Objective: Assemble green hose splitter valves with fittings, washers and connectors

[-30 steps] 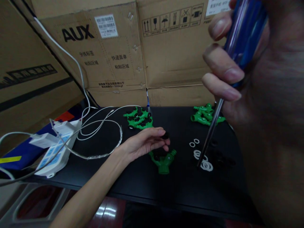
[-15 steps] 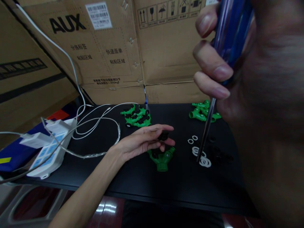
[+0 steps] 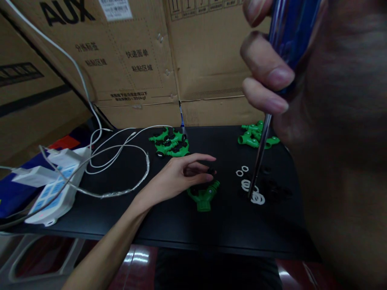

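Observation:
Close to the camera on the right, my right hand (image 3: 272, 76) is wrapped round the blue handle of a screwdriver (image 3: 292, 36). Its metal shaft slants down in front of several white rings (image 3: 257, 198). My left hand (image 3: 184, 173) reaches over the table's middle, thumb and fingers curled about a small black part (image 3: 211, 170) whose shape is hard to make out. Just below that hand, a green Y-shaped hose connector (image 3: 204, 200) rests on the black table, its upper left portion partly covered by the hand.
Several green connectors with black fittings (image 3: 178, 150) lie at the back; plain green ones (image 3: 249, 139) are at back right. Dark parts (image 3: 276, 189) lie right of the rings. A white power strip (image 3: 65, 197) and looping cables (image 3: 146, 169) occupy the left. Cardboard boxes (image 3: 139, 84) stand behind.
My left hand has turned palm-down, its fingers now curling over the black part above the connector. The right hand keeps its hold on the screwdriver. The whole view has tilted slightly downward.

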Motion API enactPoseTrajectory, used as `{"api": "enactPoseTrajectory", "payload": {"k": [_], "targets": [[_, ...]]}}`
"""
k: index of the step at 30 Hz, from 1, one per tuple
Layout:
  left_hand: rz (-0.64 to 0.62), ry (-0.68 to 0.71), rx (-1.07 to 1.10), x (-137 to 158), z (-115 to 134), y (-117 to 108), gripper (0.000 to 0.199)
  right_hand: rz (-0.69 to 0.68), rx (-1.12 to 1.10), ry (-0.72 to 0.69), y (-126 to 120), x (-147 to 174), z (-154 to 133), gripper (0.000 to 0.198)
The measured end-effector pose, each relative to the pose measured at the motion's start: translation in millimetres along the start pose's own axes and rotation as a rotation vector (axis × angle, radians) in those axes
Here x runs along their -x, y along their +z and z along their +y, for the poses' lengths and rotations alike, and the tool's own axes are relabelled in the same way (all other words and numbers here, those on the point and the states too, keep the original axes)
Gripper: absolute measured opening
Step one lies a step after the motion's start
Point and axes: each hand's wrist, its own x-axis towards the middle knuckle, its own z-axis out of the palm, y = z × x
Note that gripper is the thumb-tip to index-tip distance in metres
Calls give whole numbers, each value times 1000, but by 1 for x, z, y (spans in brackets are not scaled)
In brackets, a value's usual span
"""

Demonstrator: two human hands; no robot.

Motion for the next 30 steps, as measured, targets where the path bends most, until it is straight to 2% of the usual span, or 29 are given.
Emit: {"api": "enactPoseTrajectory", "payload": {"k": [5, 8, 11, 14, 18, 23, 30], "targets": [[-16, 136, -383, 7, 6, 2, 25, -14, 22, -17, -2, 1, -1, 56], [-46, 188, -514, 9, 7, 4, 26, 6, -2, 34, -1, 5, -5, 63], [-86, 226, -567, 9, 6, 6, 27, 1, -42, 107, 1, 7, -10, 69], [-79, 229, -615, 8, 5, 8, 27, 13, -49, 118, 2, 7, -11, 74], [-82, 197, -668, 7, 4, 8, 26, 21, -62, 97, 3, 9, -11, 81], [-87, 160, -698, 8, 1, 10, 20, -4, -12, 23, 2, 11, -8, 81], [-69, 167, -719, 8, -3, 11, 15, -151, 18, -43, -3, 7, 2, 74]]}}
